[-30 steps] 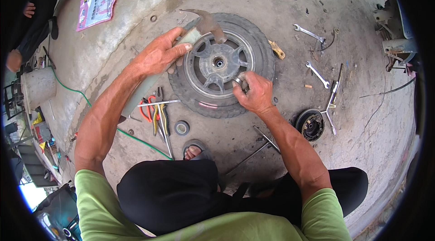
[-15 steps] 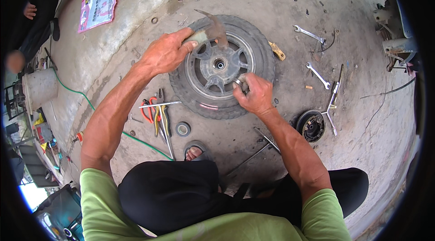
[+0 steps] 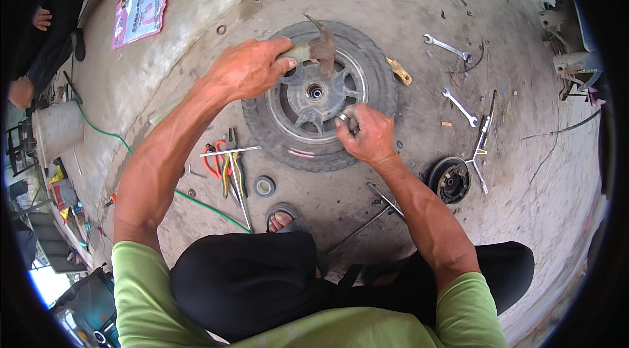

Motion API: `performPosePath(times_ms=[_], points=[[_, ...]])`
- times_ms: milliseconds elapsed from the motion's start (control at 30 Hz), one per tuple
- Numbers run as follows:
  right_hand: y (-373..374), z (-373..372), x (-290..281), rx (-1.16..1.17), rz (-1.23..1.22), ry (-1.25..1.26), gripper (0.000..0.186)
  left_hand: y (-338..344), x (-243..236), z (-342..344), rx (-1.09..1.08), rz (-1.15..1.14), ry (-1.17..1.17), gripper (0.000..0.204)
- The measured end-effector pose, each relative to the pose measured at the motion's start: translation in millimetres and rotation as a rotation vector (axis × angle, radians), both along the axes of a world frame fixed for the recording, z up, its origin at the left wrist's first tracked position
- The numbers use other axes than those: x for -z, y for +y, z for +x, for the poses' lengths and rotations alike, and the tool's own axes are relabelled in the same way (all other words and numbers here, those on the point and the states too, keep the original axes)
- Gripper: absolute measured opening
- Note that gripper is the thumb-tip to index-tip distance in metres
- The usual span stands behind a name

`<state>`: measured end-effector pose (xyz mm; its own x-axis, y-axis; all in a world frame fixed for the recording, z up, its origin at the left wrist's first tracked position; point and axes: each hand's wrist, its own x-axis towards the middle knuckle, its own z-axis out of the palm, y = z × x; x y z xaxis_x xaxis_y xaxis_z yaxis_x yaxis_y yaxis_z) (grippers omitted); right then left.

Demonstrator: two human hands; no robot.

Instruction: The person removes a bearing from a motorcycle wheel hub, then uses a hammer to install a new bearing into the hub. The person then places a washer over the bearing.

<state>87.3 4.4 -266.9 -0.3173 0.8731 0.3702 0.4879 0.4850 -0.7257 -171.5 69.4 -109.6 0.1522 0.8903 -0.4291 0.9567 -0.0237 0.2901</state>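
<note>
My left hand (image 3: 255,66) is closed round the handle of a rusty claw hammer (image 3: 325,47), whose head hangs over the upper spokes of a grey wheel rim. The black tyre (image 3: 308,158) lies flat on the concrete with the rim (image 3: 298,89) and its round hub hole in the middle. My right hand (image 3: 368,132) holds a small shiny metal ring (image 3: 343,119) in curled fingers at the lower right of the rim. A yellow-handled tool (image 3: 401,74) lies beside the tyre's right edge.
Pliers (image 3: 236,171), rods and a tape roll (image 3: 265,185) lie below left; spanners (image 3: 458,106) and a round drum part (image 3: 449,181) to the right. A green hose, bucket (image 3: 59,132) and pink-edged bag (image 3: 141,11) are left, near another person (image 3: 52,1); machine parts stand right.
My left hand and the hammer have moved rightward, the head shifting further over the rim's upper part. My right hand stays nearly still with the ring.
</note>
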Motion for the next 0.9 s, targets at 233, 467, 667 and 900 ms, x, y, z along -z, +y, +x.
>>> performPosePath(times_ms=[233, 467, 667, 900], points=[[-0.3, 2.8, 0.8, -0.005, -0.029, -0.013, 0.022, -2.2, -6.2, 6.5, 0.032, 0.016, 0.03, 0.032], [0.3, 4.2, -0.7, -0.001, -0.001, -0.021, 0.022, -8.0, 12.8, -9.8, 0.026, 0.08, -0.042, 0.035], [-0.7, 3.9, 0.9, -0.001, -0.019, -0.012, 0.021, -63.9, 39.1, -32.3, -0.604, -0.041, -0.512, 0.033], [-10.0, -6.2, -6.9, 0.033, -0.014, 0.013, 0.022, -158.4, 117.3, -46.7, -1.146, 0.026, -1.033, 0.03]])
